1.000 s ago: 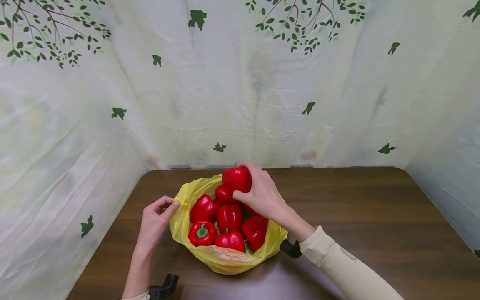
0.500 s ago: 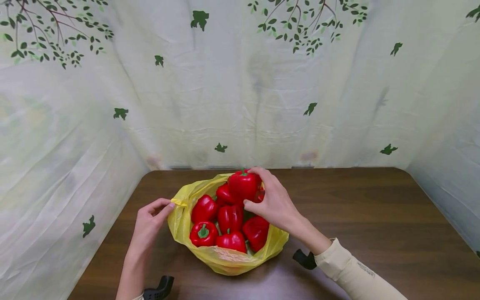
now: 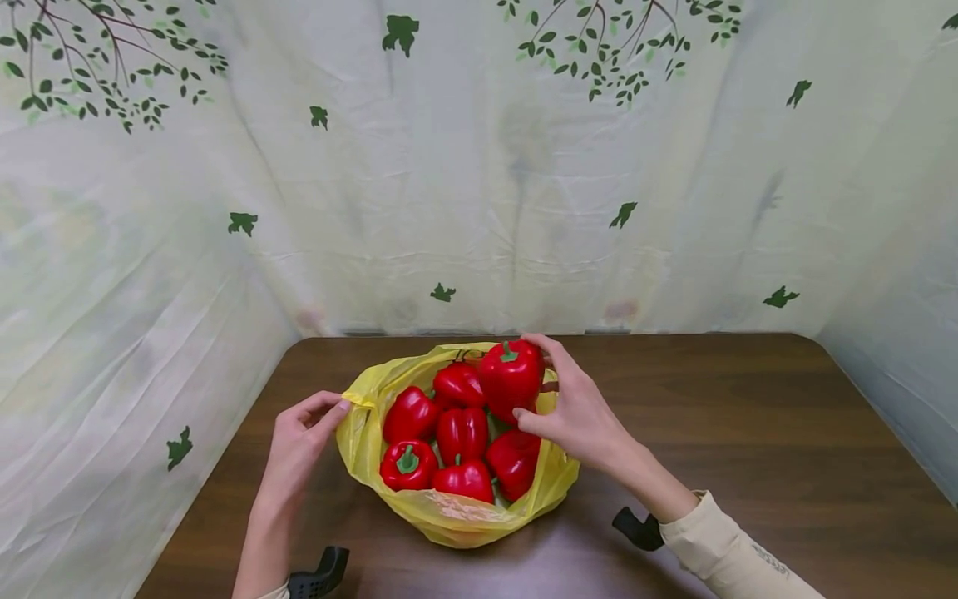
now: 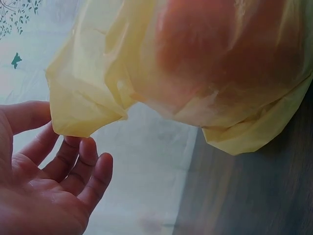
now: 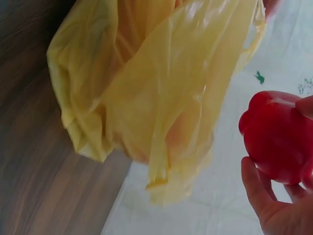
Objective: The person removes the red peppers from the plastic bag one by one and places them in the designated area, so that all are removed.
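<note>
A yellow plastic bag stands wide-mouthed on the table, with several red bell peppers inside. At its left rim my left hand pinches the bag's edge between thumb and forefinger; the other fingers are loosely bent below the plastic in the left wrist view. Over the back right of the bag, my right hand grips one red bell pepper with its green stem upward. The right wrist view shows that bell pepper beside the bag's outer wall, thumb and fingers around it. It hides part of the bag's contents.
The bag rests on a dark brown wooden table, near its far edge. Pale curtains printed with leaves hang behind and at both sides. A black wrist mount sits under the right forearm, another by the left.
My right hand has carried its bell pepper rightward from the bag's back middle, uncovering more of a pepper behind. My left hand shifted slightly left and keeps its pinch on the rim.
</note>
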A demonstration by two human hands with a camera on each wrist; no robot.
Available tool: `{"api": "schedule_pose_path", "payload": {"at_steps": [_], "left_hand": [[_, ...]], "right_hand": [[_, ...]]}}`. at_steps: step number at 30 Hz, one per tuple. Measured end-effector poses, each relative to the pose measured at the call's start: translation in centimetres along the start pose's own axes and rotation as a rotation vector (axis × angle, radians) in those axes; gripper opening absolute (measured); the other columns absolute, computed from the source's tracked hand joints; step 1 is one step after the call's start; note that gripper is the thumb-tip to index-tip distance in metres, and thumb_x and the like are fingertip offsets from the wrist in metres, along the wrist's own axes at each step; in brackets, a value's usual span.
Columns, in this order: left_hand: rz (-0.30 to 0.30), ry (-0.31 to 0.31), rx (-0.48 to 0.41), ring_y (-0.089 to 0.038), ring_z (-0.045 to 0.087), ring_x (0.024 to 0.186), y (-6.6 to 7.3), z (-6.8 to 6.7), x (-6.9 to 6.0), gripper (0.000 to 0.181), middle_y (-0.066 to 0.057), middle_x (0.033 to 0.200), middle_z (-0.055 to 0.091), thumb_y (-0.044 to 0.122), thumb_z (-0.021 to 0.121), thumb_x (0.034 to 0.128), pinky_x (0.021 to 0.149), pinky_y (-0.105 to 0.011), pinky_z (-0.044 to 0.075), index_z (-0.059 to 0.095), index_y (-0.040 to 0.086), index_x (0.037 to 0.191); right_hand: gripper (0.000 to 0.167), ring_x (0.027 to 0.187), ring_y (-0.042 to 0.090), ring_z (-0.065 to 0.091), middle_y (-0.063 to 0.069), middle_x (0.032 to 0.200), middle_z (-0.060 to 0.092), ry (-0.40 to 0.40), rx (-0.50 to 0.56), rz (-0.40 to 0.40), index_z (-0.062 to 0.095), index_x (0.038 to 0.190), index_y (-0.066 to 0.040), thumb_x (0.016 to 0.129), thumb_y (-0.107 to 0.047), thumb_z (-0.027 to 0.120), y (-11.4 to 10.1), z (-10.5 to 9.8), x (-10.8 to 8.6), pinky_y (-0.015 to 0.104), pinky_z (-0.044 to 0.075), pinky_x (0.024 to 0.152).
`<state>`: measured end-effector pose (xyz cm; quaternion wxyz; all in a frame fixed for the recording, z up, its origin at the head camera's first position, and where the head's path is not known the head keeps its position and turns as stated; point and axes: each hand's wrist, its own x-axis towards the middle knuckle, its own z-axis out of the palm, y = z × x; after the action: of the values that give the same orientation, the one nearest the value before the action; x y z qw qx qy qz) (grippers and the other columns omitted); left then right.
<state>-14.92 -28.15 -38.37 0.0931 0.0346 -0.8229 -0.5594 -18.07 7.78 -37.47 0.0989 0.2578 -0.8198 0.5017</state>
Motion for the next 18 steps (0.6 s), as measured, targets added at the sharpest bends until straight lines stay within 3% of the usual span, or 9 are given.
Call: {"api": "schedule_pose_path", "payload": {"at_steps": [7, 14, 18], "left_hand": [[0.001, 0.011, 0.013, -0.02, 0.053, 0.085, 0.0, 0.1, 0.0, 0.028, -0.006, 0.097, 0.063, 0.024, 0.063, 0.097, 0.07, -0.025, 0.048, 0.067, -0.001, 0.11], [0.001, 0.011, 0.011, -0.02, 0.053, 0.086, 0.0, 0.1, -0.1, 0.028, -0.006, 0.098, 0.063, 0.024, 0.063, 0.0975, 0.07, -0.025, 0.049, 0.067, 0.0, 0.111], [-0.006, 0.006, 0.015, -0.021, 0.053, 0.087, 0.0, 0.1, 0.0, 0.03, -0.006, 0.1, 0.063, 0.026, 0.062, 0.0979, 0.072, -0.025, 0.05, 0.067, -0.001, 0.111]], "right_hand": [[0.087, 0.112, 0.015, 0.051, -0.006, 0.131, 0.049, 0.014, -0.024, -0.022, 0.036, 0.146, -0.021, 0.073, -0.004, 0.08, 0.8, -1.7, -0.8, 0.036, 0.054, 0.085], [0.089, 0.116, 0.018, 0.052, -0.004, 0.133, 0.047, 0.033, -0.044, -0.011, 0.036, 0.145, -0.021, 0.071, 0.002, 0.081, 2.0, -3.2, -1.3, 0.039, 0.054, 0.088], [0.091, 0.109, 0.017, 0.056, -0.001, 0.13, 0.049, 0.034, -0.085, 0.014, 0.037, 0.145, -0.023, 0.07, 0.002, 0.082, 2.8, -4.1, -1.6, 0.039, 0.054, 0.086]]}}
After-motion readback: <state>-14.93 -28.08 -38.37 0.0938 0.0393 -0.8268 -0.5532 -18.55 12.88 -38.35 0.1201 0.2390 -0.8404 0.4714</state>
